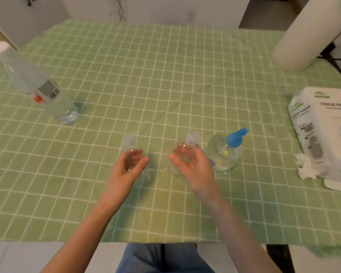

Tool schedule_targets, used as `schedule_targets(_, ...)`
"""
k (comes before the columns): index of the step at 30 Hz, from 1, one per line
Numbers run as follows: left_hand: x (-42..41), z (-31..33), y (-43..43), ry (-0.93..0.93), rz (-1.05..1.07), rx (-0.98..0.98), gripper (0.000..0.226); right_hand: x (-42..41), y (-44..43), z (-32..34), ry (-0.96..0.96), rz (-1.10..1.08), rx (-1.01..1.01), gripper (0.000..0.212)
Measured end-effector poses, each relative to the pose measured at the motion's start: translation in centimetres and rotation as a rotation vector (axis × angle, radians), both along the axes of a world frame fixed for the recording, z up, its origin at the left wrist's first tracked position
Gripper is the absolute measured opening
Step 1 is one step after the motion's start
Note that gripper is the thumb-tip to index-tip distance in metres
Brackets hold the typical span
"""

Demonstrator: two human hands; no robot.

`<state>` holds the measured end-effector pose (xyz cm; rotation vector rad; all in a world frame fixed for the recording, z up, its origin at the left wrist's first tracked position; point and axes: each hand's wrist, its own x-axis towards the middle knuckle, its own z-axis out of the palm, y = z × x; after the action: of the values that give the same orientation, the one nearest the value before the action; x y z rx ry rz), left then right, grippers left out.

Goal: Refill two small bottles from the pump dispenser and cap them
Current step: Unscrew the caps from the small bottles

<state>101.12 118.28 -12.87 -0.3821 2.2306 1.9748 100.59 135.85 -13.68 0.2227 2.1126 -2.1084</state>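
Observation:
Two small clear bottles stand on the green checked cloth near the table's middle. My left hand (129,166) curls round the left small bottle (130,146), which carries a clear cap. My right hand (191,164) holds the right small bottle (189,143), also with a clear cap on top. Just to the right of it stands the pump dispenser (224,152), a round clear bottle with a blue pump head and pale liquid inside. The view is blurred, so the fingers' exact grip is hard to read.
A tall clear bottle (37,85) with a white cap stands at the left. A tissue paper pack (323,131) lies at the right edge with a crumpled tissue (305,166) beside it. A white cylinder (307,34) rises at the far right corner.

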Motion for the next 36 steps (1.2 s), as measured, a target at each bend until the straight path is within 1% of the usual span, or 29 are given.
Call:
schedule_targets(6,-4.1,-2.2,-0.9,0.172,-0.036,0.018,0.023,-4.3,-1.0,-1.7,0.209,0.056,0.057,0.026)
schedule_targets(10,-7.3,-3.5,-2.0,0.313,-0.065,-0.015,0.036,-6.9,-0.9,-2.4,0.319,0.096,0.146,0.03)
schedule_targets(13,-9.8,-4.5,-3.2,0.412,-0.069,-0.045,0.034,-8.0,-0.9,-2.6,0.389,0.109,0.204,0.032)
schedule_targets(15,-11.2,-5.5,-4.1,0.463,-0.07,-0.058,0.028,-8.2,-1.1,-2.7,0.427,0.112,0.249,0.029)
schedule_targets(17,-12.2,-6.5,-4.9,0.481,-0.062,-0.055,0.028,-8.1,-1.3,-2.9,0.457,0.087,0.269,0.026)
schedule_targets(20,-12.9,-7.5,-5.8,0.446,-0.072,-0.04,0.036,-7.5,-1.8,-3.4,0.45,0.078,0.278,0.025)
schedule_targets(25,-13.3,-7.8,-6.2,0.424,-0.129,-0.09,0.035,-6.4,-2.3,-3.4,0.441,0.06,0.325,0.027)
schedule_targets(29,-13.4,-8.1,-6.3,0.394,-0.131,-0.107,0.05,-6.1,-2.2,-3.4,0.427,0.042,0.351,0.033)
schedule_targets(31,-13.3,-8.2,-6.3,0.375,-0.114,-0.109,0.062,-5.9,-2.1,-3.4,0.413,0.048,0.365,0.035)
schedule_targets(36,-12.1,-7.7,-6.1,0.305,-0.09,-0.197,0.116,-5.3,-2.2,-3.2,0.417,0.058,0.369,0.039)
